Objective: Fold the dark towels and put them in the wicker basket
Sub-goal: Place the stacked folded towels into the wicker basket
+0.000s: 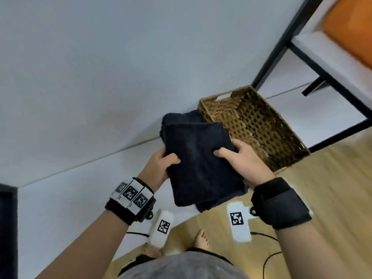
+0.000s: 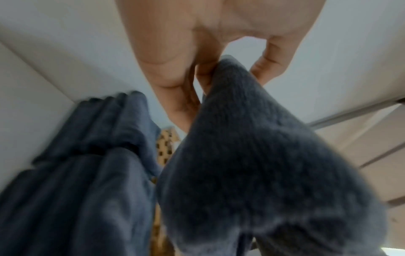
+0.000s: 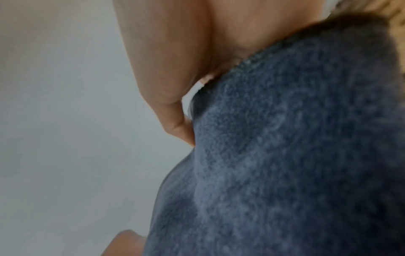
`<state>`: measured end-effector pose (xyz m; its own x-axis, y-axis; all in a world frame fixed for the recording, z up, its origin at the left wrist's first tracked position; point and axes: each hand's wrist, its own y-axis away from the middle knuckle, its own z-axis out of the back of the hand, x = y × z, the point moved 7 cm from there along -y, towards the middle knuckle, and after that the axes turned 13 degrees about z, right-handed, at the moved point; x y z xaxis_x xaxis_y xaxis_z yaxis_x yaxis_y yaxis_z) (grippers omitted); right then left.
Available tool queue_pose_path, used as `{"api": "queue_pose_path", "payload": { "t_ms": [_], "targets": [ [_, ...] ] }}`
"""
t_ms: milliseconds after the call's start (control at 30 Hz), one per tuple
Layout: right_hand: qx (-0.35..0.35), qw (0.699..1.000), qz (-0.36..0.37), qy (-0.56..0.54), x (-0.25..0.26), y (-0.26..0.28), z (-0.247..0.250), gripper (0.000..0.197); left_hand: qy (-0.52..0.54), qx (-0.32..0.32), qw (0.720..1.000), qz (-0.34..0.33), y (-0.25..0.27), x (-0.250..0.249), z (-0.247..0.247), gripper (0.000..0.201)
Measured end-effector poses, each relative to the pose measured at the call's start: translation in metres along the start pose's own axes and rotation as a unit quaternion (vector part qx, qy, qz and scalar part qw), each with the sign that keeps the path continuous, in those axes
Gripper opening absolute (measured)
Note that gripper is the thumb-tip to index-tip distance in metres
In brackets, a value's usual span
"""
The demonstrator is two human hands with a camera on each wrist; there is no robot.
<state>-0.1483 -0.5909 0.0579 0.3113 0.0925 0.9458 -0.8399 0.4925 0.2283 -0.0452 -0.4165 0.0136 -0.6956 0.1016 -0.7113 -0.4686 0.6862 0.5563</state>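
Gripping a fuzzy folded dark towel, left hand, right hand, beside rectangular woven wicker basket

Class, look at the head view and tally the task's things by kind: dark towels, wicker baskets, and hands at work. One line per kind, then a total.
Dark towels: 2, the held towel and the other towel behind it
Baskets: 1, the basket
Hands: 2, the left hand and the right hand, both gripping the held towel
Total: 5
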Motion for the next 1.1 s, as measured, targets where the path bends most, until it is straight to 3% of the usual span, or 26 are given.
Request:
{"api": "queue_pose_path", "payload": {
  "t_ms": [133,267,433,567,633,733,800,933,1100],
  "targets": [
    [-0.046,0.998,0.027,0.038,0.013,-0.009,0.062,0.019,0.049,0.020,0.999,0.011,-0.026,-0.002,-0.054,0.028],
    [-0.034,0.993,0.003,0.111,-0.022,-0.029,0.076,0.021,0.056,-0.040,0.995,0.073,-0.050,0.036,-0.057,0.027],
    [0.082,0.937,-0.033,0.339,-0.087,-0.039,0.057,0.047,-0.148,-0.213,0.948,0.183,-0.058,0.100,-0.019,0.027],
    [0.074,0.914,0.100,0.387,-0.089,-0.041,0.037,0.038,-0.113,-0.259,0.943,0.176,-0.058,0.111,-0.010,0.029],
    [0.112,0.911,0.147,0.368,-0.089,-0.043,0.019,0.041,-0.121,-0.291,0.934,0.168,-0.059,0.111,-0.007,0.039],
    [0.213,0.894,0.093,0.382,-0.115,-0.044,0.003,0.063,-0.199,-0.349,0.901,0.166,-0.058,0.112,-0.003,0.053],
    [0.236,0.882,0.052,0.406,-0.133,-0.044,0.006,0.070,-0.267,-0.356,0.875,0.192,-0.058,0.115,-0.004,0.055],
    [0.230,0.883,0.060,0.404,-0.138,-0.045,0.009,0.070,-0.190,-0.307,0.907,0.217,-0.066,0.129,-0.019,0.049],
    [0.183,0.898,0.086,0.391,-0.132,-0.039,0.016,0.057,-0.157,-0.311,0.913,0.210,-0.068,0.128,-0.022,0.051]
  ]
}}
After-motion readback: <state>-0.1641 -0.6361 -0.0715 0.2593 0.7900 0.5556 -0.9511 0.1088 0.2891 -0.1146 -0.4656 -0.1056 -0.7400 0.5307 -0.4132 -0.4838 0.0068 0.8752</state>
